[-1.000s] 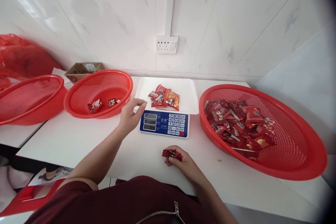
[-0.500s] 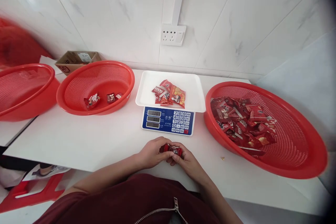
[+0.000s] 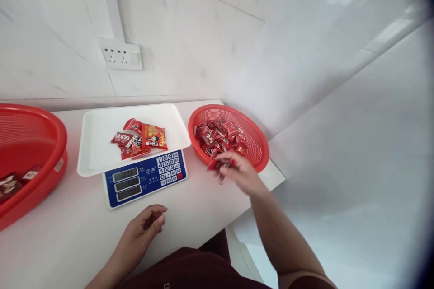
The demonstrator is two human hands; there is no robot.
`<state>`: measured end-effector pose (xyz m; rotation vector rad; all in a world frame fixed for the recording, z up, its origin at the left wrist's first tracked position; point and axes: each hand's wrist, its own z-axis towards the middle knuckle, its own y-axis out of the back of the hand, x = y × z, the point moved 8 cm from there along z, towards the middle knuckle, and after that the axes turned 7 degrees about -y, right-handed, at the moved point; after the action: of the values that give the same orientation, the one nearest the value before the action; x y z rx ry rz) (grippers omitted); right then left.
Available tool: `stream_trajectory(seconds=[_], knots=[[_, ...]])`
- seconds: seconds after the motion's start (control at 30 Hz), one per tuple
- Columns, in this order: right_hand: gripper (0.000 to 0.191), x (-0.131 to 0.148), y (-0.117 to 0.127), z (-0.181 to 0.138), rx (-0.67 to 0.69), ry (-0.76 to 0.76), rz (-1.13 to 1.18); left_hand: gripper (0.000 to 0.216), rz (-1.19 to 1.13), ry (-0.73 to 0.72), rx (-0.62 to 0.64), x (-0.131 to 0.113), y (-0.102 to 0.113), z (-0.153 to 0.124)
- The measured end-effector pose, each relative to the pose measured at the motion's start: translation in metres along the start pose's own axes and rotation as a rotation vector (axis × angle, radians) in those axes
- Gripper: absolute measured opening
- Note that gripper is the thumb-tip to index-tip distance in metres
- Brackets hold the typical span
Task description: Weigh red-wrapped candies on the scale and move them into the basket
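My right hand [image 3: 239, 172] is closed on a small red snack packet [image 3: 217, 164] just in front of the right red basket [image 3: 261, 142], which holds several red packets [image 3: 220, 137]. The hand is blurred by motion. Near the table's front edge my left hand [image 3: 144, 228] rests with fingers loosely curled and nothing visible in them. Between the baskets stands a blue-faced scale [image 3: 144, 179]; its white tray [image 3: 98, 153] carries several red and orange snack packets [image 3: 140, 137].
At the left edge sits another red basket [image 3: 44, 144] with a few packets [image 3: 13, 183] inside. The white table [image 3: 68, 235] ends just right of the right basket. A wall socket [image 3: 122, 56] is on the tiled wall behind.
The view has swung right. My right hand carried the red packet from the table front over to the right basket. My left hand let go of it and stayed near the front edge.
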<state>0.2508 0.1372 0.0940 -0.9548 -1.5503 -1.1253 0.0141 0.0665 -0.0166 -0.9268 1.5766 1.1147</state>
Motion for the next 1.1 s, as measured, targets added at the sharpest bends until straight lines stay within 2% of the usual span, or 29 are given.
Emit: stream_trajectory(seconds=[0.07,0.13,0.17,0.23,0.3,0.4,0.47,0.57,0.67,0.83,1.03,1.1], knots=[[0.024,0.010,0.056,0.010,-0.221,0.006,-0.212,0.034,-0.009,0.019,0.029,0.002,-0.002,-0.002],[0.025,0.007,0.097,0.022,-0.341,-0.087,-0.570,0.034,0.002,0.025,0.053,0.002,-0.004,-0.004],[0.028,-0.001,0.107,0.031,-0.285,-0.175,-0.772,0.034,0.016,0.024,0.063,0.002,-0.005,-0.004],[0.028,-0.016,0.121,0.044,-0.206,-0.264,-0.927,0.034,0.056,0.020,0.066,0.002,-0.005,-0.005],[0.022,-0.032,0.124,0.056,-0.099,-0.330,-1.009,0.033,0.099,0.010,0.055,0.000,-0.004,-0.004],[0.012,-0.054,0.116,0.072,0.075,-0.430,-1.120,0.033,0.136,-0.017,0.063,-0.004,-0.007,-0.002],[0.017,-0.066,0.109,0.082,0.161,-0.505,-1.182,0.033,0.148,-0.030,0.085,-0.006,-0.011,-0.002],[0.027,-0.080,0.105,0.094,0.209,-0.611,-1.267,0.032,0.173,-0.039,0.108,-0.005,-0.014,-0.001],[0.030,-0.088,0.104,0.099,0.191,-0.661,-1.333,0.032,0.200,-0.054,0.110,-0.002,-0.014,-0.002],[0.031,-0.097,0.107,0.099,0.170,-0.630,-1.358,0.029,0.200,-0.064,0.132,0.003,-0.017,-0.004],[0.019,-0.088,0.100,0.095,0.293,-0.522,-1.216,0.028,0.192,-0.049,0.169,0.002,-0.020,-0.004],[0.021,-0.082,0.093,0.094,0.323,-0.486,-1.167,0.028,0.190,-0.045,0.171,0.001,-0.020,-0.004]])
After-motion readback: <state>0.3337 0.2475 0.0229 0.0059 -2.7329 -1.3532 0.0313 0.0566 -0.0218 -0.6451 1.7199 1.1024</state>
